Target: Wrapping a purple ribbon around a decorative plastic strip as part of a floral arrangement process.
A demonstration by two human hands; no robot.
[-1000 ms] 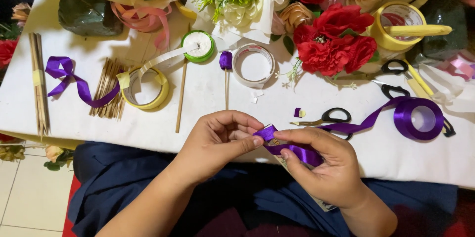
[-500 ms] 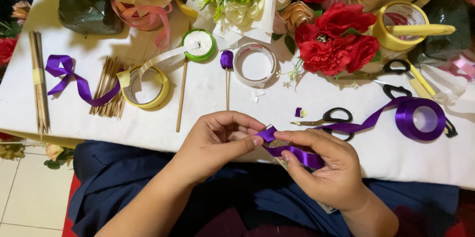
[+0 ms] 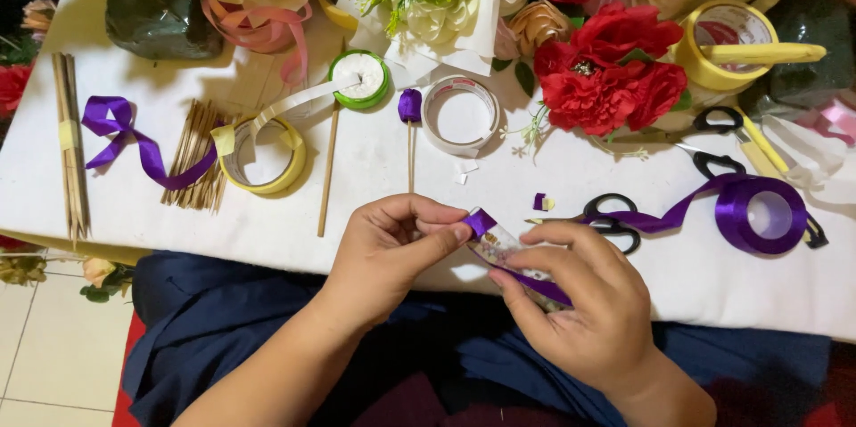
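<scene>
Purple ribbon strip (image 3: 499,249) pinched between both hands' fingers (image 3: 446,235), seemingly taut.

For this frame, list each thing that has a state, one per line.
Left hand: pinching the ribbon strip's folded end.
Right hand: holding the purple ribbon strip underneath.
Purple ribbon spool: lying flat, tail unrolled.
Black scissors: lying flat on the table.
Yellow tape roll: flat, end pulled loose.

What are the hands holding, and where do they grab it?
A strip of purple ribbon. The left hand pinches its folded end between thumb and fingertips; the right hand holds the rest of the strip along its length.
</scene>
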